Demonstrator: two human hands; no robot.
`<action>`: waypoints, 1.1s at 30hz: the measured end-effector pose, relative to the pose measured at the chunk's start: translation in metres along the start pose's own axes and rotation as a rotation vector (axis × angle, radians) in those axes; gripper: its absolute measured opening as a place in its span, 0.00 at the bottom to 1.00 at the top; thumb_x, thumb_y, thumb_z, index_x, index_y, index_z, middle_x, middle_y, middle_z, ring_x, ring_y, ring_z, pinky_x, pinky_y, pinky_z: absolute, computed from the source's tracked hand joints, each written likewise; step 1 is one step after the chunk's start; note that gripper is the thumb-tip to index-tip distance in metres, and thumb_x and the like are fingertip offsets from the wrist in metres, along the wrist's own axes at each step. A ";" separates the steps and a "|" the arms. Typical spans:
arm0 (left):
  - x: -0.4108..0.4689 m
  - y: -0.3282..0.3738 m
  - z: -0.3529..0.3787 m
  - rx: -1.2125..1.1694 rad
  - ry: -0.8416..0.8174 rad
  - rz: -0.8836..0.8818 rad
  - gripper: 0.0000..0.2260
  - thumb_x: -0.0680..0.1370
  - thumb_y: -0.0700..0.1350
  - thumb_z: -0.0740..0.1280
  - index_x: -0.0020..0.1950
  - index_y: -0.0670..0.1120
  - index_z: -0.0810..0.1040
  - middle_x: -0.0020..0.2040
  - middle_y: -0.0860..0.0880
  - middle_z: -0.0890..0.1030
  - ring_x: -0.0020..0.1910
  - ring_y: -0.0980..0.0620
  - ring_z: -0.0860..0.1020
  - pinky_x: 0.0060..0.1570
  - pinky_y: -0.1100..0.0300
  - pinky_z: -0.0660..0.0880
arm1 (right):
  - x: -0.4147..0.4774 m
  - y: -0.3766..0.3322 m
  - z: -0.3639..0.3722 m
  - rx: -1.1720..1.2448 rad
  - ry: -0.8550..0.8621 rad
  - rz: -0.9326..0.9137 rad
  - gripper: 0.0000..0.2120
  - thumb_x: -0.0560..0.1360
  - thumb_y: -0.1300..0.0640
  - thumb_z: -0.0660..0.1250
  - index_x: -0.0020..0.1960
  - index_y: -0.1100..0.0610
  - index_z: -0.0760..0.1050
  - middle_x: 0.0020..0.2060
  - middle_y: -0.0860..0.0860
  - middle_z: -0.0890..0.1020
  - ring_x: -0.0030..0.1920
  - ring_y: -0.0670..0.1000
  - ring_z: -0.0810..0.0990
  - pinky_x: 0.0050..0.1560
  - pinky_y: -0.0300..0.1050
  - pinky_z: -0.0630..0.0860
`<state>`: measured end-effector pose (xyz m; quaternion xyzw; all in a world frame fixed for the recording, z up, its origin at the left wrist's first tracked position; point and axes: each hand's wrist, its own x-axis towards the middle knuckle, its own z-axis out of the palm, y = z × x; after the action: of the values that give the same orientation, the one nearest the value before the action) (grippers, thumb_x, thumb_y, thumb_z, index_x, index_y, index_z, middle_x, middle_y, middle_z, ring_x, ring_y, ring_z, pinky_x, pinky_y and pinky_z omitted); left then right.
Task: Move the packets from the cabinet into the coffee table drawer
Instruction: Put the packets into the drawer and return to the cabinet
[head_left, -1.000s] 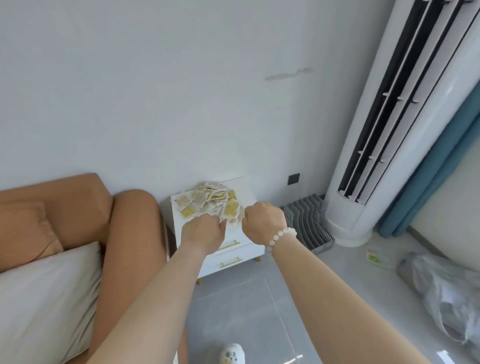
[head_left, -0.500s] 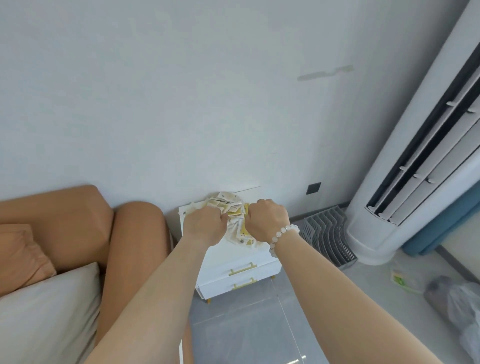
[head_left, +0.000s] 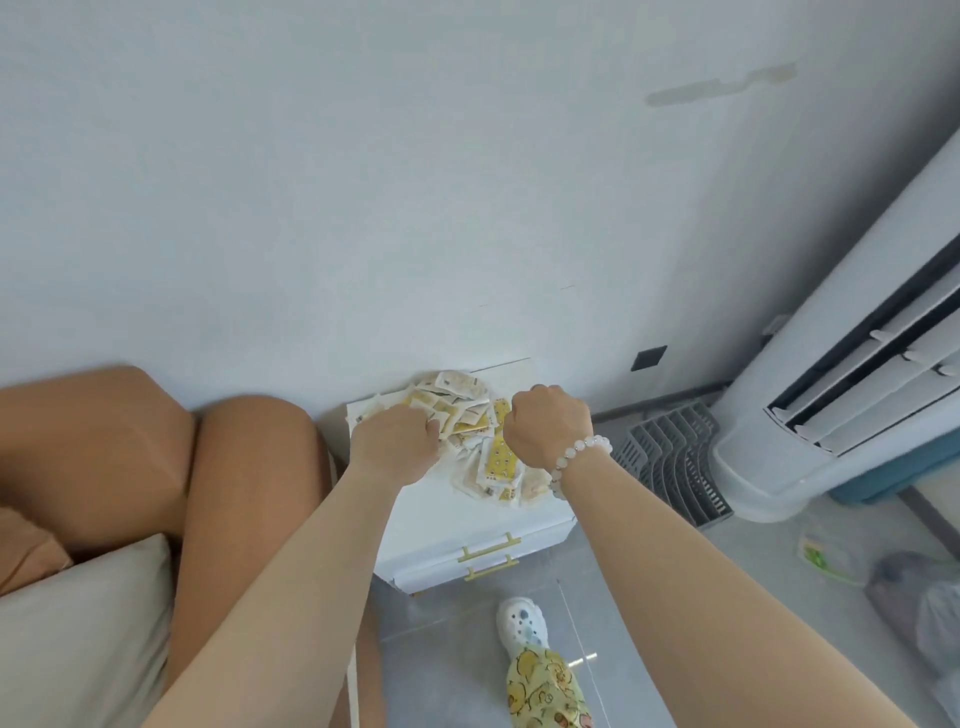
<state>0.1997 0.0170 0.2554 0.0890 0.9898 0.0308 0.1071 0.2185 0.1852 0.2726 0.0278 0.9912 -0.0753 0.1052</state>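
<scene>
A heap of small white and yellow packets (head_left: 467, 415) lies on top of a low white cabinet (head_left: 431, 525) with two gold drawer handles, against the wall. My left hand (head_left: 395, 447) is curled at the heap's left edge, fingers closed into the packets. My right hand (head_left: 545, 426), with a bead bracelet at the wrist, is fisted at the heap's right edge. Both hands grip packets, and several hang below the right hand. The coffee table is out of view.
A tan sofa arm (head_left: 249, 493) and a beige cushion (head_left: 78, 634) stand left of the cabinet. A tall white air conditioner (head_left: 841, 405) and a grey rack (head_left: 675, 462) stand to the right. My foot in a white clog (head_left: 522, 623) is on the grey tiled floor, with bags (head_left: 924, 603) at far right.
I have stepped closer and the view has shifted left. Both hands closed around the heap from its sides and bunched the packets together; some now hang under my right hand.
</scene>
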 end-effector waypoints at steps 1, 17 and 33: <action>0.009 -0.003 0.003 0.006 -0.012 -0.014 0.19 0.83 0.50 0.49 0.54 0.42 0.77 0.56 0.46 0.78 0.57 0.46 0.76 0.51 0.57 0.70 | 0.010 -0.001 0.002 0.001 -0.015 -0.014 0.15 0.78 0.58 0.51 0.33 0.57 0.59 0.33 0.49 0.63 0.43 0.53 0.67 0.42 0.44 0.64; 0.165 -0.042 0.046 -0.187 -0.192 -0.405 0.18 0.82 0.49 0.50 0.49 0.43 0.77 0.47 0.46 0.77 0.43 0.46 0.71 0.43 0.59 0.68 | 0.199 0.038 0.077 0.142 -0.300 0.091 0.11 0.77 0.57 0.52 0.39 0.57 0.69 0.41 0.51 0.74 0.41 0.52 0.72 0.39 0.42 0.66; 0.200 -0.102 0.190 -0.017 -0.370 -0.352 0.24 0.76 0.52 0.65 0.69 0.46 0.66 0.66 0.47 0.68 0.66 0.47 0.66 0.58 0.56 0.69 | 0.208 0.054 0.229 0.224 -0.544 0.704 0.39 0.69 0.38 0.69 0.69 0.60 0.61 0.64 0.58 0.66 0.64 0.59 0.68 0.57 0.53 0.71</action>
<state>0.0318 -0.0387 0.0207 -0.0814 0.9533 0.0033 0.2910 0.0662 0.2111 -0.0005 0.3532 0.8435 -0.1464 0.3772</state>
